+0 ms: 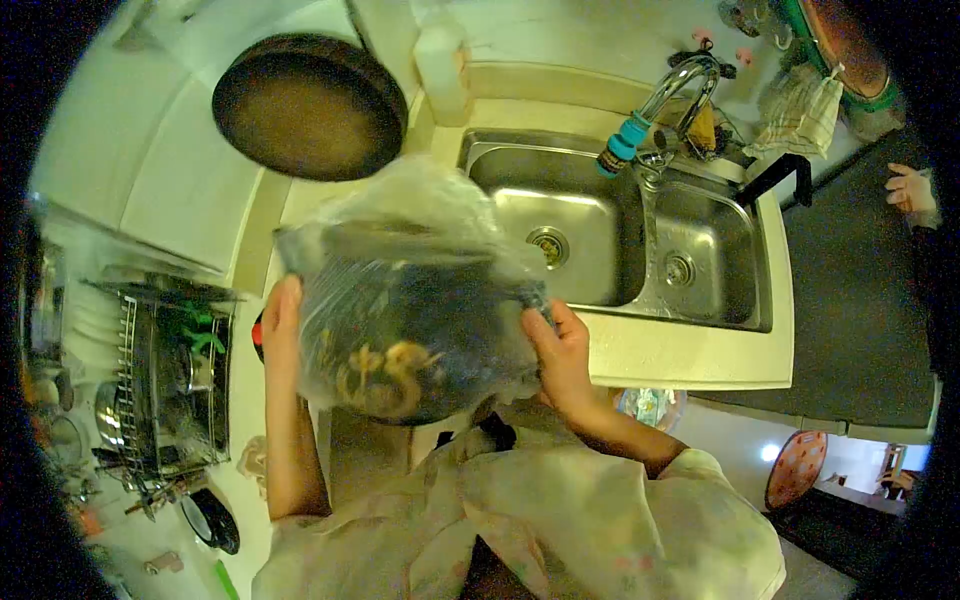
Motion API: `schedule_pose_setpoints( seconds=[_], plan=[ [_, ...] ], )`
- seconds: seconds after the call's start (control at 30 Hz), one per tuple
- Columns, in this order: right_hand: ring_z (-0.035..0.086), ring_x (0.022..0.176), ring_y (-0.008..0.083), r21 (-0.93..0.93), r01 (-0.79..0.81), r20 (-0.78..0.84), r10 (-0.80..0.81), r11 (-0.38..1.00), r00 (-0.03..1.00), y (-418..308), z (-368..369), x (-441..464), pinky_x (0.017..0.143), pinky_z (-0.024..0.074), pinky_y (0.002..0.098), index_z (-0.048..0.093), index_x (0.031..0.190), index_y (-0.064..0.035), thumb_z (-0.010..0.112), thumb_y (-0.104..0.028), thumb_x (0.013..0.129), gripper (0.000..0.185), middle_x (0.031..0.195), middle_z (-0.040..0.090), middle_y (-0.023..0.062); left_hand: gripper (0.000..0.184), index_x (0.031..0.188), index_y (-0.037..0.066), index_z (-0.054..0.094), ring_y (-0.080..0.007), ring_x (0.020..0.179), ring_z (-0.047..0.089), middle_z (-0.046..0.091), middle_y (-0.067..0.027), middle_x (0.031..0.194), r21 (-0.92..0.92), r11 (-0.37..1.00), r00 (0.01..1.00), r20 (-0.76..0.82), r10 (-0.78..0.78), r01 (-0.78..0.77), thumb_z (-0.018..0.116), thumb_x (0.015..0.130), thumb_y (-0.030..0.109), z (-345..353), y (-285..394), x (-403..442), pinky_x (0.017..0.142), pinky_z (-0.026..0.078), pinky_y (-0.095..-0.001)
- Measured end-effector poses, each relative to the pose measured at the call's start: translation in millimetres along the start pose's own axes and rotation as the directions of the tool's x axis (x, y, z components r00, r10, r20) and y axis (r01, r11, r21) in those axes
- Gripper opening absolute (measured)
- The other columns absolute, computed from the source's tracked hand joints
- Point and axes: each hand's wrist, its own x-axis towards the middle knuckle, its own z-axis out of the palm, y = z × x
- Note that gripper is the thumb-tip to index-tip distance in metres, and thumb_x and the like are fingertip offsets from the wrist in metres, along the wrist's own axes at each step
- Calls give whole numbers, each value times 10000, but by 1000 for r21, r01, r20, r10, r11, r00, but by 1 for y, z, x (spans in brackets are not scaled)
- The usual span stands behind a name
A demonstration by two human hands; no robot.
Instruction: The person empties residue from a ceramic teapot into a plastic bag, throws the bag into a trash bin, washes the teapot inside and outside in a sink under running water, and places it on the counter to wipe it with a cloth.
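A translucent plastic bag point(420, 310) hangs stretched between my two hands, in front of the counter and left of the sink. Dark contents show through it, with pale yellowish pieces near the bottom; what they are I cannot make out. My left hand point(283, 315) grips the bag's left edge, fingers closed, with part of the fingers hidden behind it. On the right, my right hand point(560, 350) pinches the bag's bunched edge between thumb and fingers. The bag's upper part is puffed up and slightly blurred.
A double steel sink point(570, 215) with a faucet point(625, 140) lies behind and right. A dark round pan point(310, 105) hangs at the upper left. A dish rack point(170, 380) stands left. Another person's hand point(910, 190) shows at the far right, beyond a dark surface point(860, 300).
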Motion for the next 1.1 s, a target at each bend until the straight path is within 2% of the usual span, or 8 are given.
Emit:
schedule_pose_setpoints(
  seconds=[0.3,0.4,0.57,0.63,0.7,0.93,1.03,1.1],
  plan=[
    [617,870,170,368,-345,-69,395,864,916,0,-43,29,787,491,307,588,1096,-25,488,-326,971,341,1011,651,72,607,1274,-6,502,-168,1012,594,616,-99,1135,194,968,824,514,-239,160,627,870,430,141,124,92,873,469,-278],
    [618,937,208,147,-427,-58,439,892,897,19,-62,30,840,493,333,569,1157,-19,460,-340,975,385,1039,648,81,602,1266,-2,503,-176,1015,593,609,-106,1148,312,932,735,585,-342,186,638,862,424,162,130,113,871,485,-301],
    [561,1071,266,393,-295,2,320,871,947,57,-59,27,944,448,375,485,1272,-22,572,-292,903,465,1219,577,137,686,1292,-3,486,-221,1168,499,530,-137,1274,379,915,454,798,-397,134,610,854,510,197,108,169,983,405,-341],
    [572,1080,242,680,-378,88,442,628,893,48,-52,28,940,475,370,437,1333,-29,506,-214,951,430,1284,538,115,725,1315,-6,470,-238,1238,440,483,-152,1337,473,881,415,802,-430,2,576,860,548,217,109,182,1044,339,-355],
    [525,1134,286,209,-255,26,256,944,966,60,-55,25,988,414,387,460,1304,-30,663,-291,820,586,1276,538,158,747,1362,30,440,-260,1314,343,401,-154,1420,521,852,364,804,-470,-51,531,867,582,236,111,191,1095,247,-375],
    [483,1215,278,-350,-102,101,146,931,984,41,-61,15,1064,356,368,352,1387,-34,647,-161,859,618,1329,503,120,589,1316,88,497,-237,1177,480,478,-120,1343,636,771,232,756,-613,-37,521,893,498,290,128,189,932,444,-398],
    [426,1272,297,-802,430,403,-157,414,902,27,-59,18,1090,320,371,378,1380,-43,741,-271,775,743,1354,475,155,550,1303,107,509,-207,1099,533,522,-110,1282,603,794,214,787,-579,-72,559,882,457,302,133,187,854,495,-388],
    [424,1268,311,-538,109,167,-20,836,986,6,-50,13,1085,329,386,420,1356,-46,742,-322,765,727,1366,455,172,543,1317,122,500,-190,1083,541,539,-104,1256,638,769,207,747,-632,49,587,873,423,314,107,209,851,499,-378]
  ],
)
